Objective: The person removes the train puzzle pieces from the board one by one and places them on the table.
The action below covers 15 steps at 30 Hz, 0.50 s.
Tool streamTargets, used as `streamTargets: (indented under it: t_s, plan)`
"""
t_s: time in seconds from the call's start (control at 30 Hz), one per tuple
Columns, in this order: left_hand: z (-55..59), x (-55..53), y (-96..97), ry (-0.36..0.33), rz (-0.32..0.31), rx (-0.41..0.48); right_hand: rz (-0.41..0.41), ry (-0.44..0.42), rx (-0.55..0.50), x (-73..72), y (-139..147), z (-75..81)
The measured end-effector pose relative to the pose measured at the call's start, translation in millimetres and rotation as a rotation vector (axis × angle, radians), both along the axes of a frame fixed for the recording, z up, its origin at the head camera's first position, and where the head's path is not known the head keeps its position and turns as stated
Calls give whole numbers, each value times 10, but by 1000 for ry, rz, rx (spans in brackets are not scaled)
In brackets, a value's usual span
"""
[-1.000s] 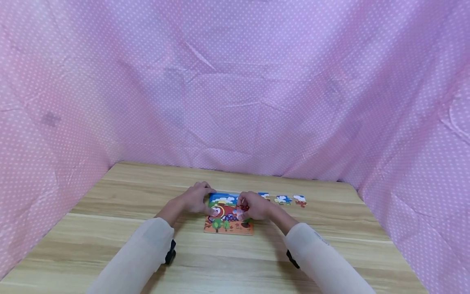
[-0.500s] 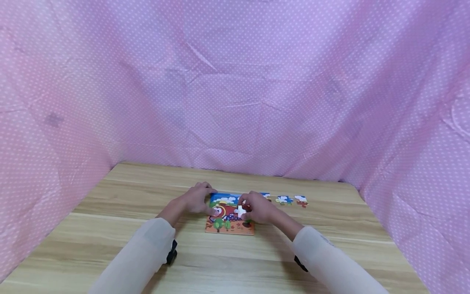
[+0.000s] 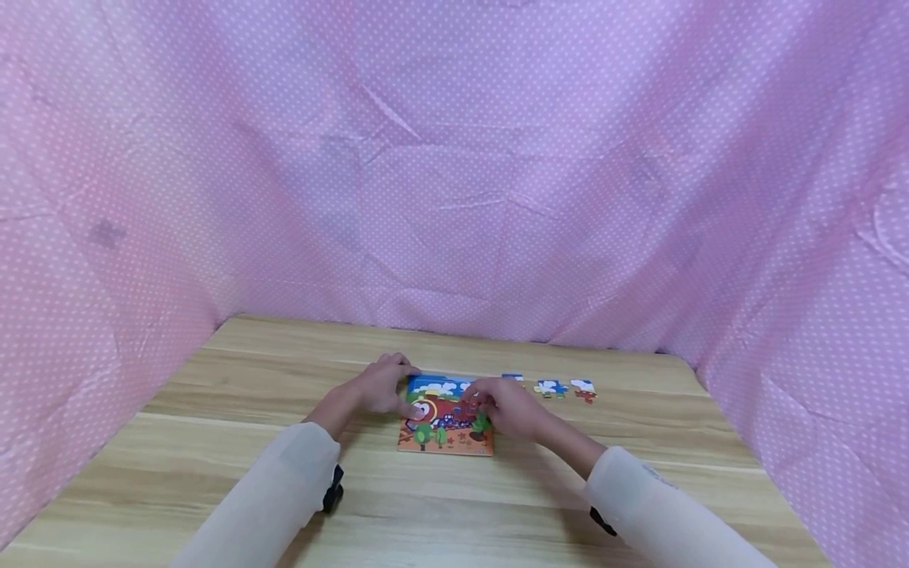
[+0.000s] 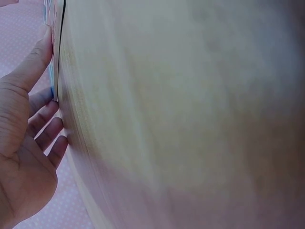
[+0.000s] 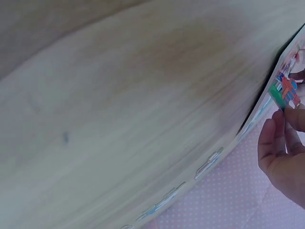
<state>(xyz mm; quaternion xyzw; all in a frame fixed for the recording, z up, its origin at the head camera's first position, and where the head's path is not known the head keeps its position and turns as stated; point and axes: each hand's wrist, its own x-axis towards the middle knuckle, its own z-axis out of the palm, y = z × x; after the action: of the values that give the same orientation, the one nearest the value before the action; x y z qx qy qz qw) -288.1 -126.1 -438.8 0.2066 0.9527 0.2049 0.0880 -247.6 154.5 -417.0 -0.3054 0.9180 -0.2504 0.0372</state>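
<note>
While the left hand [image 3: 381, 385] spans the puzzle's near-side edge, thumb and forefinger spread wide and touching the puzzle [image 3: 443, 443], the right hand [image 3: 513, 404] pinches a colourful piece [image 5: 288, 89] between thumb and fingers, above that puzzle. Beyond the right fingers, loose pieces [image 3: 551, 388] lie on the table [image 3: 440, 505].

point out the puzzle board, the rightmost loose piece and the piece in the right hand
Puzzle board [image 3: 443, 447]: head view, on its orange near edge.
Rightmost loose piece [image 3: 584, 389]: head view, around its middle.
Held piece [image 5: 288, 88]: right wrist view, on its red-and-blue part.
</note>
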Motion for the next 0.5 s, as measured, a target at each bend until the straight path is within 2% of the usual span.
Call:
streamTargets:
  t_s: [0.3, 0.5]
  plan:
    - [24, 27, 11, -8, 7, 12, 55, 17, -59, 30, 110, 119]
    - [41, 46, 10, -5, 5, 8, 87, 57, -71, 34, 309, 169]
